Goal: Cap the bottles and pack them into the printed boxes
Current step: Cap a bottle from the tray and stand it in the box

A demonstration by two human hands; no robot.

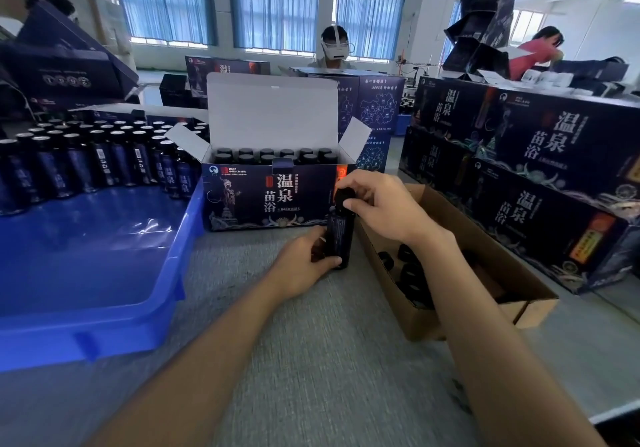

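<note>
I work just in front of the open dark-blue printed cardboard box (249,200), which stands on the grey counter (311,360) with its white lid flap raised. My left grip (304,263) is wrapped round the lower body of a small dark glass bottle (341,235), thumb across its front, holding it upright on the counter close before the box's right front corner. My right grip (377,204) is over the bottle's neck, fingertips pinching the round black cap (341,198) that sits on top of it. Inside the box, rows of black-capped bottles (273,156) stand upright against its back half. Left of the box, touching its side, lies a wide blue plastic tray (104,256); a crowd of dark bottles with pale tops (86,162) stands along the tray's far edge. Right of the box, beside my right forearm, is an open brown cardboard carton (420,325) with loose black caps (412,273) in it. Further right of the box, beyond the carton, closed printed boxes (540,169) of the same design are stacked two high.
</note>
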